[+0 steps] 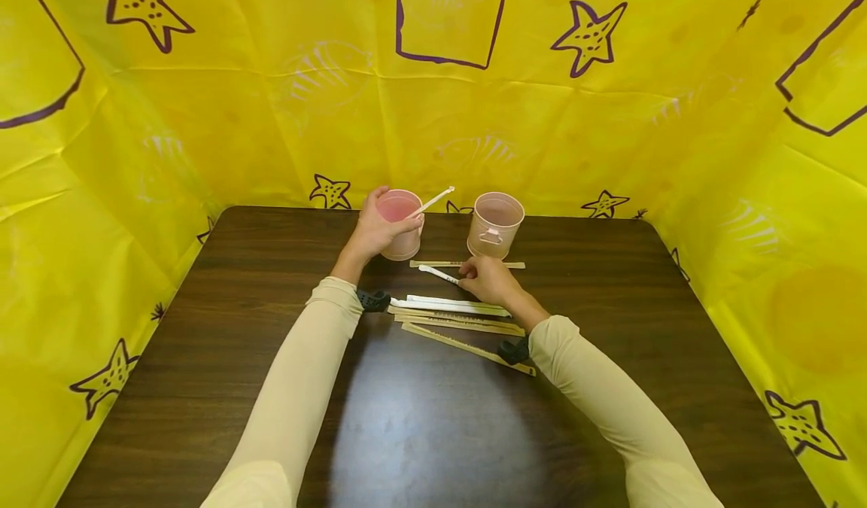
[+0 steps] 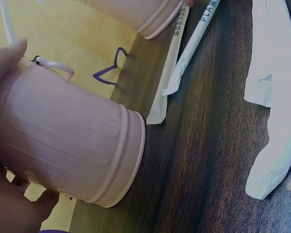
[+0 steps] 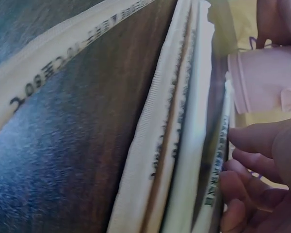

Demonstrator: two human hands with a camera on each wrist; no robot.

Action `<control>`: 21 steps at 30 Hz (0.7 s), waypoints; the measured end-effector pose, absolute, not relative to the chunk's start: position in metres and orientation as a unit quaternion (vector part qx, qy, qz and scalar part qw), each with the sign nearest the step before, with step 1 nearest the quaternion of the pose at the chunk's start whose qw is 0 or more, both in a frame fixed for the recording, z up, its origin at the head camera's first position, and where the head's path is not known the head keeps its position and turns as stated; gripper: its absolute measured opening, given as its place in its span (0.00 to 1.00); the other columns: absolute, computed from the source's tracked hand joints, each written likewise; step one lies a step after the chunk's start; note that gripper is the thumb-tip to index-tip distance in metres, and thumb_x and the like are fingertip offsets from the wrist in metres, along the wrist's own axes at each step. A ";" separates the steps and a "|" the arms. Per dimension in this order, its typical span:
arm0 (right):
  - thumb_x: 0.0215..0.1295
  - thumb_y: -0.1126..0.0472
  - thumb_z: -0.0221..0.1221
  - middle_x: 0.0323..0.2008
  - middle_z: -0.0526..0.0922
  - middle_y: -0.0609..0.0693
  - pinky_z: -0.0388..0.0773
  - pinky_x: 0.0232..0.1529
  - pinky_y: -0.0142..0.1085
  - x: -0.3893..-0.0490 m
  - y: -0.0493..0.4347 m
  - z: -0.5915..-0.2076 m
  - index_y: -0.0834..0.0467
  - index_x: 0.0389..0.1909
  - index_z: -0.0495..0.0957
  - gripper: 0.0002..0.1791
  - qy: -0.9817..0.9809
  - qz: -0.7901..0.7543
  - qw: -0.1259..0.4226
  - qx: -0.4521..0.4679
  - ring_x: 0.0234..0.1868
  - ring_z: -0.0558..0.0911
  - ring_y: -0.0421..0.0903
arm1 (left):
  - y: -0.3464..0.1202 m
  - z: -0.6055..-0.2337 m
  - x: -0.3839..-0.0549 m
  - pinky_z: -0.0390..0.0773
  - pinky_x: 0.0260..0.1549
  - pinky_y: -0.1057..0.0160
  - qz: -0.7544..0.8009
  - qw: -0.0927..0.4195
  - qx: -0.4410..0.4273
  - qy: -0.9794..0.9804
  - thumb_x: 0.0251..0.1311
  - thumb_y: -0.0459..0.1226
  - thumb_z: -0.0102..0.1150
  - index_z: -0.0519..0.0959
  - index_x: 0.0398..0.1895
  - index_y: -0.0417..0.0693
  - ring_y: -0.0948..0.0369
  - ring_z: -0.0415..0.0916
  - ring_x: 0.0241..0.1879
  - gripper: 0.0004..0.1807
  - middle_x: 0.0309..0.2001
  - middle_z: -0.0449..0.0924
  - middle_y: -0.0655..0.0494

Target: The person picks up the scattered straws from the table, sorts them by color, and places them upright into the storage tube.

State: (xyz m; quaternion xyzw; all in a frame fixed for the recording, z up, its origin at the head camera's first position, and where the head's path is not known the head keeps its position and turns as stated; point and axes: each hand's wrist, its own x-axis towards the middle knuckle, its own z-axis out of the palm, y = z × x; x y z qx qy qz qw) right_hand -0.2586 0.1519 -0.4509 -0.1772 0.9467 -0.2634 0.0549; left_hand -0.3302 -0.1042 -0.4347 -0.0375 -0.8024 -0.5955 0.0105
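Note:
My left hand [image 1: 374,229] grips a small pink bucket [image 1: 401,247] around its side, fingers and thumb at the rim. A white paper-wrapped straw [image 1: 436,200] leans out of that bucket, slanting up to the right. In the left wrist view the bucket [image 2: 63,136] shows a ribbed wall and a small side handle. My right hand [image 1: 491,281] pinches one end of another white wrapped straw [image 1: 439,273], low over the table; black print runs along this straw [image 3: 217,170] in the right wrist view. A second pink bucket [image 1: 497,222] stands just beyond the right hand.
A tan wrapped straw [image 1: 467,265] lies in front of the second bucket. Nearer me are white wrapped straws [image 1: 454,306] and several tan ones [image 1: 460,346] on the dark wooden table [image 1: 271,327]. Yellow printed cloth [image 1: 433,132] surrounds the table's back and sides.

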 end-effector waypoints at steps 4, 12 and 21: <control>0.63 0.61 0.67 0.36 0.89 0.56 0.82 0.45 0.42 -0.260 0.153 -0.458 0.63 0.42 0.86 0.11 0.946 -0.271 0.061 -0.167 0.39 0.86 0.49 | -0.103 -0.434 -0.329 0.64 0.73 0.46 -0.590 0.010 -0.038 -0.806 0.48 0.48 0.81 0.52 0.79 0.52 0.46 0.64 0.70 0.59 0.73 0.60 0.43; 0.63 0.64 0.65 0.31 0.89 0.54 0.81 0.38 0.37 -0.260 0.152 -0.460 0.61 0.36 0.87 0.05 0.940 -0.272 0.062 -0.196 0.32 0.84 0.45 | -0.106 -0.432 -0.329 0.64 0.72 0.45 -0.590 0.007 -0.035 -0.807 0.48 0.48 0.81 0.52 0.79 0.52 0.46 0.64 0.69 0.59 0.73 0.61 0.42; 0.67 0.64 0.64 0.33 0.88 0.54 0.79 0.37 0.35 -0.252 0.155 -0.447 0.60 0.38 0.86 0.04 0.934 -0.292 0.059 -0.199 0.32 0.83 0.44 | -0.106 -0.434 -0.328 0.64 0.72 0.45 -0.590 0.004 -0.041 -0.807 0.48 0.48 0.81 0.52 0.79 0.51 0.45 0.64 0.70 0.59 0.73 0.60 0.41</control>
